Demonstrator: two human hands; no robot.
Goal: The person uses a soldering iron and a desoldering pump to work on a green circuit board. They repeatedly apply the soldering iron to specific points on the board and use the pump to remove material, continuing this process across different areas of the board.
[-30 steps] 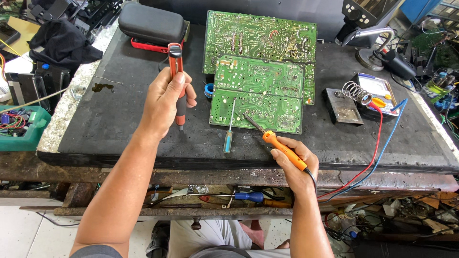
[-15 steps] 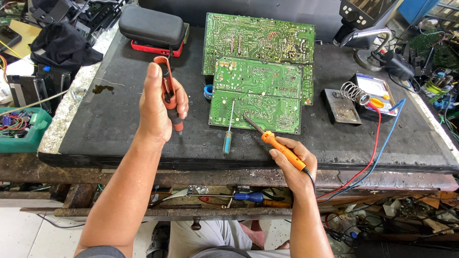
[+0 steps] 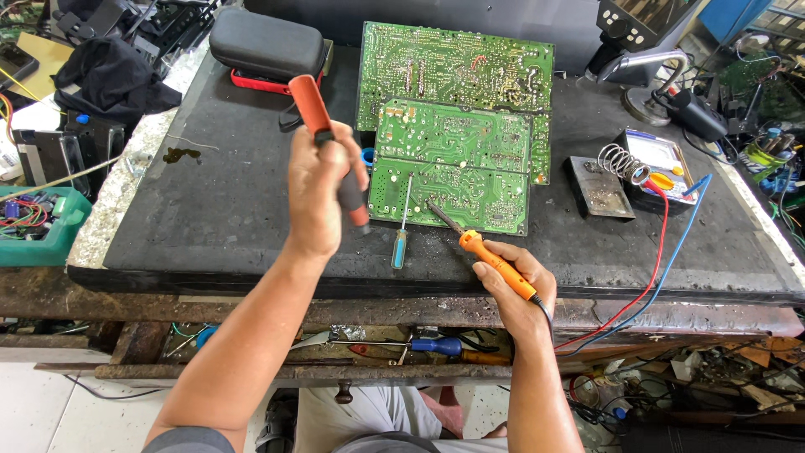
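Observation:
My left hand (image 3: 319, 197) grips a red and grey pump-type tool (image 3: 329, 147), lifted above the dark bench mat and tilted with its red end up and away. My right hand (image 3: 516, 281) holds an orange-handled soldering iron (image 3: 482, 247) whose tip rests on the near green circuit board (image 3: 453, 172). A larger green circuit board (image 3: 457, 67) lies behind it. A small screwdriver (image 3: 401, 231) with a blue handle lies between my hands, its shaft on the near board.
A black zip case (image 3: 268, 42) on a red box sits at the back left. At the right stand a coiled iron stand (image 3: 620, 159), a dark metal tray (image 3: 599, 189) and red and blue leads (image 3: 662, 252). A green bin (image 3: 42, 226) of wires is at far left. An open drawer (image 3: 402, 348) holds tools.
My left hand has raised the red and grey tool off the mat and turned it, bringing it right, closer to the near board. My right hand and the iron have stayed put.

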